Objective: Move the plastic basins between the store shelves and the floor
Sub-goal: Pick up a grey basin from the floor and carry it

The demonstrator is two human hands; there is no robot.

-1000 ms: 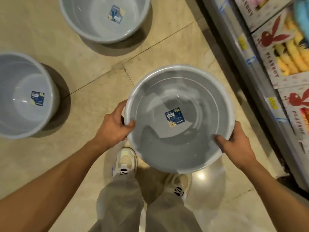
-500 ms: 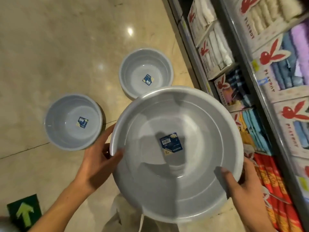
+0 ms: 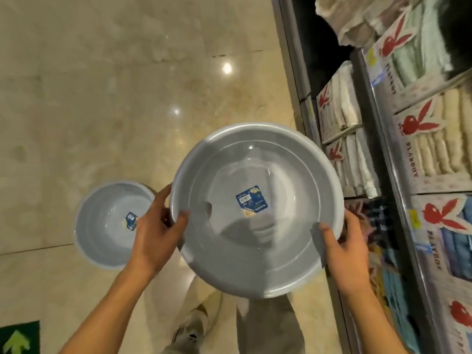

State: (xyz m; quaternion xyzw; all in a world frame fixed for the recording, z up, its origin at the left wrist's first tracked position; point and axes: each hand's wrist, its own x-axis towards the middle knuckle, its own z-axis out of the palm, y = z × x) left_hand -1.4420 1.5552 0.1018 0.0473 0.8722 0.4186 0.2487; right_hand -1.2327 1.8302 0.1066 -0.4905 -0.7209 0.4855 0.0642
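A large round grey plastic basin [image 3: 255, 210] with a blue label stuck to its inner bottom is held up off the floor, at the centre of the view, mouth facing the camera. The left hand [image 3: 153, 241] grips its rim at about 9 o'clock, thumb hooked over the inside wall and the other fingers behind the outside. The right hand [image 3: 342, 254] clasps the rim at about 4 o'clock in the same way, thumb inside, fingers wrapped underneath. Both hands are closed on the basin; neither is free.

A second, smaller-looking round grey plastic basin [image 3: 107, 226] with the same kind of blue label rests on the glossy beige stone floor [image 3: 102, 98] at 9 o'clock from the held one, partly hidden behind the left hand. No other basin shows in this view.

At 3 o'clock stands the metal store shelf unit [image 3: 383, 154], its tiers filled with boxed towels [image 3: 434, 149] bearing red rabbit logos. No free slot for a basin is visible among them.

As a judgement: the task is partway through. One basin sits on the floor, one is in transit, carried just beside the shelving. Whether it is headed to a shelf or to the floor cannot be told from this view. What is left is to set this basin down and deal with the one on the floor.
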